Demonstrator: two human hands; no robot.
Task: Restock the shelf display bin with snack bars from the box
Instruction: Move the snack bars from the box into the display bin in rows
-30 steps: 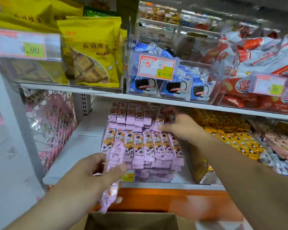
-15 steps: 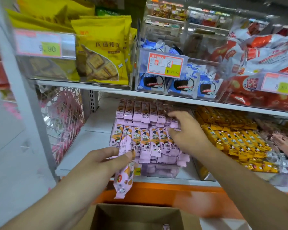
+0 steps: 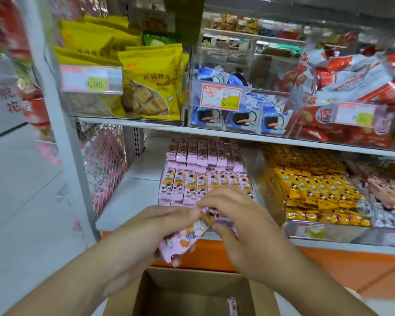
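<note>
Shop shelving fills the view: white metal shelf below, clear bins of yellow biscuit bags, blue cream-sandwich packs and red snack packets on the tier above.

Left to right: left hand raised over the brown cardboard box, palm down, fingers curled round a bundle of pink-wrapped snack bars; bundle tilted, upper end toward the shelf. Right hand just beside it, fingertips pinching the bundle's upper end. Both hands touch the bars, in front of the clear display bin of pink bars, rows standing in two tiers.

Bare shelf strip left of the bin; yellow-wrapped bars packed close on its right. Box mouth open directly beneath the hands; one pink bar lies at its bottom edge.

Since half a second ago: right hand has left the bin's rows and come back to meet the left; bundle now held by both.
</note>
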